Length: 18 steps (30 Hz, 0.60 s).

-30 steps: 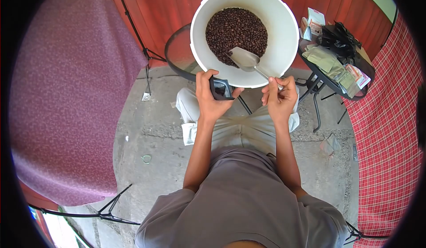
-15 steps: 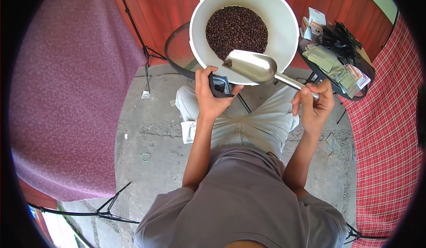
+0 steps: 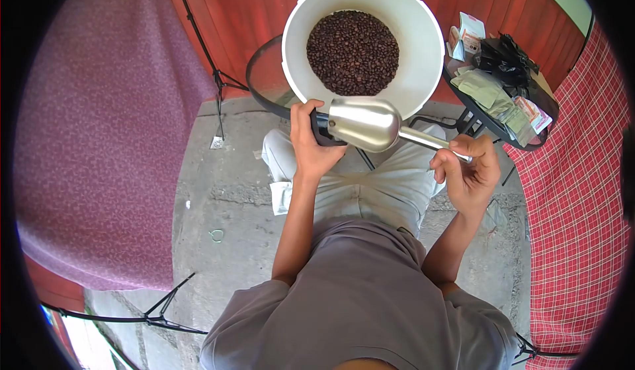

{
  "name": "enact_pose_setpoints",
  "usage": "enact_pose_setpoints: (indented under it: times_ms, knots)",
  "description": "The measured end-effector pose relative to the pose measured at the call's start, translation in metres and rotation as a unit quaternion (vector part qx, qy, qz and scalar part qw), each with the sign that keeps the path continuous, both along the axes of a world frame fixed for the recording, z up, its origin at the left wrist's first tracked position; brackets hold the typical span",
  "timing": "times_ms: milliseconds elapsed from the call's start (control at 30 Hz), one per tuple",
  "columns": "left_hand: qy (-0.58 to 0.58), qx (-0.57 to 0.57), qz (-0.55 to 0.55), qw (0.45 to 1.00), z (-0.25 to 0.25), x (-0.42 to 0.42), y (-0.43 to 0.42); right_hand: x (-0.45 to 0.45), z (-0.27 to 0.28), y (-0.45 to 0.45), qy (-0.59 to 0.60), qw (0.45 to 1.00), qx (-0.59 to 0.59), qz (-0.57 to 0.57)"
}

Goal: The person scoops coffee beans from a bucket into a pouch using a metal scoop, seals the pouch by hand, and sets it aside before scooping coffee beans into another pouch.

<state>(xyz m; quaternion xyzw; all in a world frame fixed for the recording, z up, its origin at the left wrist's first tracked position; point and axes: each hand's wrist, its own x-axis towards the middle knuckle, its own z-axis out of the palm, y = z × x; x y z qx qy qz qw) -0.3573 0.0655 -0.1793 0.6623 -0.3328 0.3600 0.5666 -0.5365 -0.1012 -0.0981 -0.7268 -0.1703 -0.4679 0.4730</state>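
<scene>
My left hand (image 3: 309, 143) is wrapped around a small black bag (image 3: 320, 133), its mouth held apart between thumb and fingers. Over that mouth lies a metal scoop (image 3: 365, 124), turned so its rounded back faces up. My right hand (image 3: 475, 170) pinches the end of the scoop's handle. A few dark beans show at the scoop's tip, next to the bag. Just beyond both hands stands a white bucket (image 3: 428, 49) with dark roasted coffee beans (image 3: 354, 53) at its bottom. The scoop hides most of the bag's opening.
On the right, a small round black table (image 3: 463, 92) bears black plastic, folded pale bags (image 3: 495, 98) and printed packets (image 3: 471, 34). Another round table edge (image 3: 254, 82) shows behind the bucket. Purple cloth (image 3: 112, 138) hangs at left, red checked cloth (image 3: 575, 204) at right.
The scoop has come down from the bucket's near rim to the bag and rolled over, its back now upward. My right hand has turned with it; my left hand has stayed put.
</scene>
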Motion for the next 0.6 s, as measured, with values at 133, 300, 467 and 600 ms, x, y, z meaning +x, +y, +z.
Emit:
enact_pose_setpoints:
  times_ms: [133, 300, 467, 600]
  knots:
    - [-0.001, -0.008, 0.007, 1.0, 0.003, -0.003, -0.003, 0.006, -0.002, 0.0, 0.001, 0.995, 0.092, -0.034]
    - [-0.013, -0.007, 0.011, 1.0, 0.001, -0.004, -0.004, 0.025, -0.012, -0.009, 0.06, 0.987, 0.131, -0.067]
    - [-0.015, -0.007, 0.012, 1.0, -0.002, -0.002, -0.004, 0.052, -0.034, -0.007, 0.085, 0.982, 0.151, -0.073]
    - [-0.015, -0.005, 0.008, 1.0, -0.001, -0.002, -0.004, 0.066, -0.045, -0.002, 0.101, 0.977, 0.159, -0.099]
